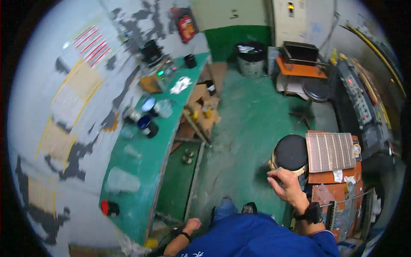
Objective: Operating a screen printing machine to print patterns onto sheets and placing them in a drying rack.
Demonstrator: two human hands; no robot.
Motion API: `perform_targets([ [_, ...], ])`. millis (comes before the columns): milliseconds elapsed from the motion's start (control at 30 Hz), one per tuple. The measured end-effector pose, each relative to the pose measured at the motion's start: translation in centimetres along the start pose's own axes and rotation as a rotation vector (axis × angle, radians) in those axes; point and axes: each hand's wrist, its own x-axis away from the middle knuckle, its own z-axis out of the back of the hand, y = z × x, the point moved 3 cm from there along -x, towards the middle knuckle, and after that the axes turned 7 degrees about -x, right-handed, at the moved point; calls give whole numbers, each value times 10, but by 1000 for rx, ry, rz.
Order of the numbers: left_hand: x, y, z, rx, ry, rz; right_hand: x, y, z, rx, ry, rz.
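The right hand [286, 183] is raised beside a round black-topped stool [291, 152], its fingers curled over the stool's rim in a narrow grip on the near edge. A black watch sits on that wrist. The stool stands on the green floor [248, 128], touching an orange cabinet [338, 180] on its right, and one ribbed grey panel [330, 151] lies on the cabinet top. The left hand [192, 224] hangs low near the lower end of the green workbench [150, 171], closed into a loose fist with nothing visible in it, a dark band at its wrist. On the bench stand several jars and clear containers, too blurred to count exactly, and one red-capped item [109, 207] near its lower end. Farther off, one black-lined bin [250, 58] stands against the green wall, and one red extinguisher [187, 26] hangs above the bench.
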Motion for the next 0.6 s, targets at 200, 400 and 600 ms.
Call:
perform_targets([
  [200,-177,141,34,-498,-175,-536,-102,123,13,103,133,-160],
  [400,-351,346,90,199,-560,112,-169,188,46,236,302,-335],
  [600,-460,664,80,-234,-304,-379,-232,258,91,266,484,-505],
])
